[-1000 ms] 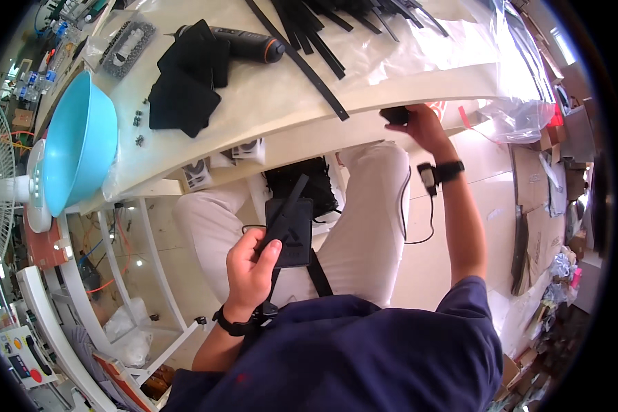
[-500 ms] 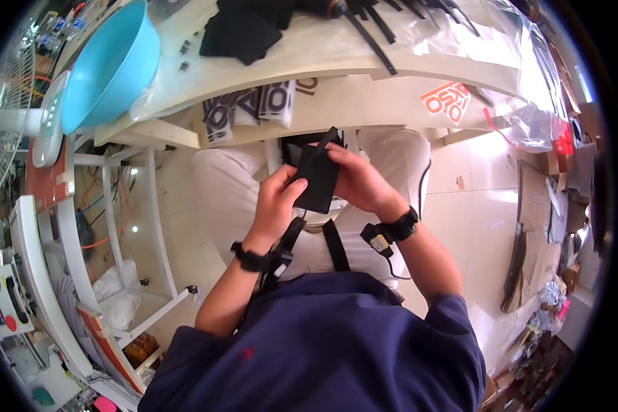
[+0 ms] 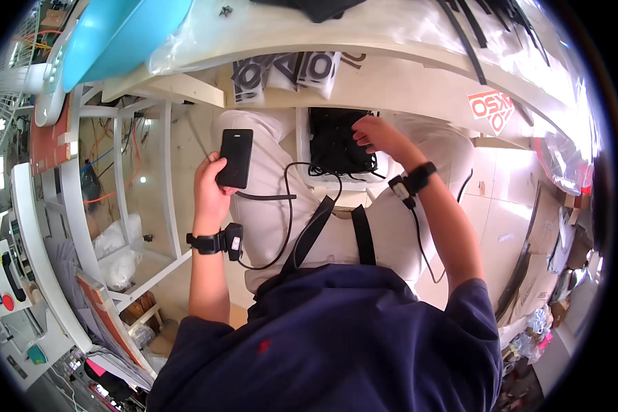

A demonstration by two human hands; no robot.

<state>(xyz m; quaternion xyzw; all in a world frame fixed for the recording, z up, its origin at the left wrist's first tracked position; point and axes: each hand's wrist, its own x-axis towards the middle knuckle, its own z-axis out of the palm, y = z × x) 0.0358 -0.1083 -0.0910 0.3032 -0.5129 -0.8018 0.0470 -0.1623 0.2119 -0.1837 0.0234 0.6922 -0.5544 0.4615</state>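
In my left hand (image 3: 213, 182) is a flat black rectangular piece (image 3: 237, 154), shaped like a slim case, with a small light mark near its top. My thumb lies over its face, and the other fingers are behind it. A dark strip (image 3: 271, 197) sticks out beside its lower end. Between my thighs a white tub (image 3: 300, 154) holds a heap of black pieces with thin straps (image 3: 343, 141). My right hand (image 3: 384, 141) hovers at the tub's right side, fingers loosely bent and apart, nothing visible in them.
A pale table (image 3: 391, 34) stretches across the top, bearing black pieces and long black strips (image 3: 470, 48). Printed bags (image 3: 319, 72) lie on the shelf below. A turquoise basin (image 3: 120, 41) stands at left, above a white metal frame (image 3: 120, 165). Cables run from both wristbands.
My hands have parted. The left carried the black piece left and turned it upright; the right let go and moved right, over the tub. The view has shifted.
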